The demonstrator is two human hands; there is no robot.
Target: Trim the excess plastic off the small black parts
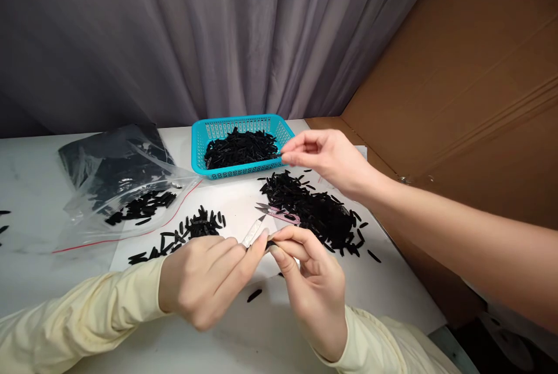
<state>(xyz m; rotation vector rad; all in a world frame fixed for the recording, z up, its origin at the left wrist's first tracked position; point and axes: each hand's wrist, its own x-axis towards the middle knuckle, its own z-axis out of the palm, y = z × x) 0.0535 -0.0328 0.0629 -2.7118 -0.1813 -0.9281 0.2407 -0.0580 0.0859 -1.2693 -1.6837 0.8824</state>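
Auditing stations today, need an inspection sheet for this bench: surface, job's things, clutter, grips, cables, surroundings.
Surface: white table, white sheet under part of the work.
Job's things: blue basket holding black pieces; large heap; smaller heap; clear bag with similar pieces; pink-handled snips at the large heap's edge.
Clutter: stray piece in front of the hands; others at far left.
Grips: left grip and right grip, bare hands, pinch a dark piece together; silver blade by the left grip, held or not unclear. Another person's hand at the basket's right side.
Cables: nothing seen.
Surroundings: grey curtain behind, cardboard at right.
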